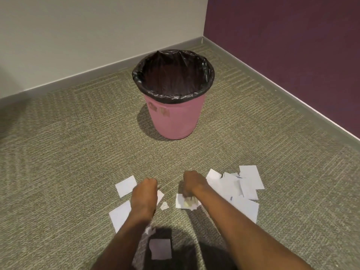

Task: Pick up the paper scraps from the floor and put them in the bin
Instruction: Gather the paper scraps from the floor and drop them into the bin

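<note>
From your head camera, the bin [175, 117] stands upright on the carpet [78, 152], well ahead of your hands and near the corner where the pale wall [97, 36] meets the purple wall [292, 45]. Its long axis is vertical, its open mouth faces up, and a black bag [172, 75] is folded over the rim.

The paper scraps [241, 184] lie flat on the carpet around your hands. Most are heaped in an overlapping pile just right of your right forearm. A single rectangle [126, 185] lies left of your left hand, its long side slanting away to the right. Another sheet [119, 213] sits nearer you, partly under your left forearm, and one piece [160, 249] lies in shadow between your arms.

Both your arms reach forward and down with the backs of the hands up. Your left hand [145, 193] is bent over at the knuckles with its fingers hidden beneath, so you cannot tell whether it grips anything. Your right hand [193, 185] curls its fingers around a crumpled wad [187, 202] low over the carpet.
</note>
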Available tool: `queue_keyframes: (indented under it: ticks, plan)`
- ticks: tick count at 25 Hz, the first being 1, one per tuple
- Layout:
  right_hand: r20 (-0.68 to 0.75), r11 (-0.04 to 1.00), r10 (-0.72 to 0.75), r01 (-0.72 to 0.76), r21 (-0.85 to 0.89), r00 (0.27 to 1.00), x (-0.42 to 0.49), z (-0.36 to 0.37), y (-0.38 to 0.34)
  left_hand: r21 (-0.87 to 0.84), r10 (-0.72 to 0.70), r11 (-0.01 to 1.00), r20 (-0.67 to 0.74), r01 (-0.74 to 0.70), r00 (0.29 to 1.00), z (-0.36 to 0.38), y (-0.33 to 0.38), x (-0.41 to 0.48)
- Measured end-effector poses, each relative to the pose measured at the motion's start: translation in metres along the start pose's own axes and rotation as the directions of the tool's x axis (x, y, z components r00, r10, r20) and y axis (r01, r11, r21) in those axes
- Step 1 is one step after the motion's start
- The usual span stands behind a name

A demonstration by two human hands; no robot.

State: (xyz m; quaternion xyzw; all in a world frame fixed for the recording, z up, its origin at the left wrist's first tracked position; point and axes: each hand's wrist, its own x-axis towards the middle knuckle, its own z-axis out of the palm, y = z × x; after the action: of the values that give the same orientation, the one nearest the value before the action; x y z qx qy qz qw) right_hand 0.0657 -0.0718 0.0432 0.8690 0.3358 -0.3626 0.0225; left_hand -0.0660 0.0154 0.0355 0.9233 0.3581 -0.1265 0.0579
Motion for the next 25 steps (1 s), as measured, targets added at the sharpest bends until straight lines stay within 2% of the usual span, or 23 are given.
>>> queue_keyframes:
  ticks: [3,5,7,9,12,15,17,18,21,25]
  plan:
    - [0.06,0.975,-0.081,0.067,0.211,0.995,-0.004,-0.054,-0.019,-0.31,-0.123,0.949,-0.178,0.063,0.976,-0.05,-0.006,0.013]
    - [0.028,0.94,-0.149,0.133,0.315,0.988,-0.018,-0.094,-0.028,-0.519,-0.182,0.854,-0.238,0.033,0.954,-0.093,-0.012,0.015]
    - [-0.022,0.897,-0.211,0.202,0.392,0.977,-0.041,-0.134,-0.033,-0.65,-0.25,0.76,-0.297,-0.003,0.922,-0.144,-0.018,0.012]
    - [-0.122,0.823,-0.24,0.268,0.501,0.963,-0.065,-0.171,-0.035,-0.733,-0.319,0.677,-0.372,-0.065,0.872,-0.188,-0.021,0.012]
    - [-0.42,0.589,-0.15,0.422,0.69,0.895,-0.083,-0.213,-0.037,-0.814,-0.383,0.55,-0.446,-0.188,0.809,-0.238,-0.019,0.03]
    - [-0.598,0.357,0.081,0.537,0.764,0.797,-0.064,-0.238,-0.041,-0.879,-0.425,0.413,-0.418,-0.239,0.803,-0.266,-0.008,0.071]
    - [-0.6,0.325,0.214,0.523,0.788,0.771,-0.04,-0.246,-0.043,-0.907,-0.438,0.379,-0.352,-0.185,0.827,-0.271,0.005,0.107]
    - [-0.578,0.308,0.25,0.502,0.808,0.777,-0.028,-0.247,-0.042,-0.908,-0.44,0.391,-0.328,-0.151,0.836,-0.269,0.012,0.124]
    - [-0.481,0.167,0.271,0.451,0.877,0.834,-0.006,-0.244,-0.038,-0.914,-0.444,0.399,-0.261,-0.072,0.857,-0.255,0.03,0.16]
    - [-0.449,0.116,0.264,0.434,0.894,0.854,0.008,-0.239,-0.028,-0.943,-0.434,0.332,-0.183,-0.033,0.882,-0.245,0.036,0.177]
